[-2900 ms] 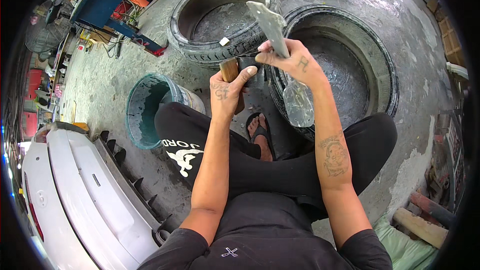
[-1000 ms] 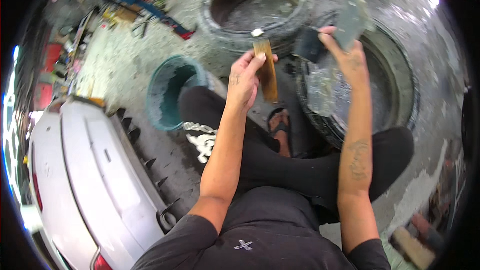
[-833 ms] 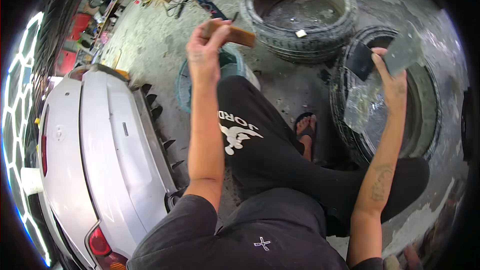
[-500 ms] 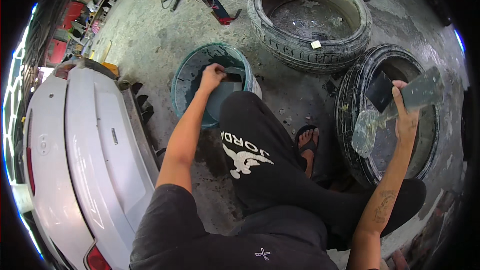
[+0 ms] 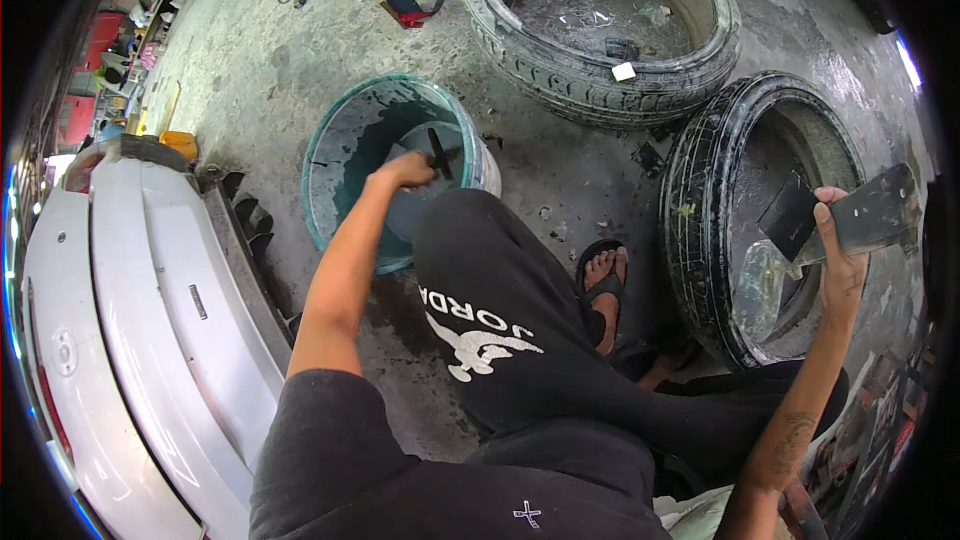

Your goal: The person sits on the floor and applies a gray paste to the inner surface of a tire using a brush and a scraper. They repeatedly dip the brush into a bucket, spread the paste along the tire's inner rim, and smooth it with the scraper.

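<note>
the left forearm slants up from below the bucket (image 5: 345, 135) and crosses its near rim, so the left hand (image 5: 408, 170) sits inside the mouth, reaching toward the bucket's right wall. its fingers are curled round a dark narrow block (image 5: 439, 152), seen edge-on within the bucket.

well to the bucket's right, the other forearm rises steeply and the right hand (image 5: 843, 262) is raised, fingers pinching a black sheet (image 5: 785, 218), a grey plate (image 5: 878, 210) and a translucent plate (image 5: 757, 290). i cannot tell which finger bears which piece.

the bucket's rim rings the left hand, and the left knee (image 5: 460, 230) overlaps its near right edge. left of the bucket lies a white car (image 5: 160, 320). concrete floor (image 5: 545, 165) spreads beyond the bucket and rightward to a tire (image 5: 690, 240), which stands behind the held sheets.
</note>
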### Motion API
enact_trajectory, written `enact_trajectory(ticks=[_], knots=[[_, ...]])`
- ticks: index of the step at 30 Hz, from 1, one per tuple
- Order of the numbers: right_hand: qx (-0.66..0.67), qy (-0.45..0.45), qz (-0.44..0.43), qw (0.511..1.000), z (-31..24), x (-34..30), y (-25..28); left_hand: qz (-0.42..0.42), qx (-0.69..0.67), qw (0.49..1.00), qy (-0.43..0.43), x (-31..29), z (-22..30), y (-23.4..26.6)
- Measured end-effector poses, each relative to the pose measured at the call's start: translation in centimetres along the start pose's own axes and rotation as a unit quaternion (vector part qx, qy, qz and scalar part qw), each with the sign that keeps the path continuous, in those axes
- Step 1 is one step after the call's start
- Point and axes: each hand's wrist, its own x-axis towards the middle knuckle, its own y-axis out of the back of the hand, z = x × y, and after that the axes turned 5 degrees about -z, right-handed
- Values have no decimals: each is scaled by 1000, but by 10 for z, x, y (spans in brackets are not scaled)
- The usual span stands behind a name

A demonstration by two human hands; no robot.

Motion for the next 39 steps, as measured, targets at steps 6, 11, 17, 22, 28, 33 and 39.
enact_trajectory(ticks=[6, 11, 17, 22, 28, 33, 39], knots=[[22, 40, 25, 999, 3, -3, -1, 207, -230, 950, -39, -216, 108, 86], [44, 67, 23, 997, -7, -7, 4, 173, -340, 903, -198, -236, 229, 82], [97, 96, 13, 991, -9, -6, 17, -2, -546, 760, -351, -158, 356, 20], [155, 58, 11, 986, -12, -8, 27, -157, -570, 688, -420, -114, 410, -32], [141, 37, 13, 989, -6, -4, 30, -87, -599, 702, -375, -92, 422, -80], [145, 22, 1, 989, -3, 3, 21, -20, -552, 736, -393, -88, 421, -83], [125, 42, 23, 991, 4, 3, 21, -38, -607, 675, -417, -99, 425, -70]])
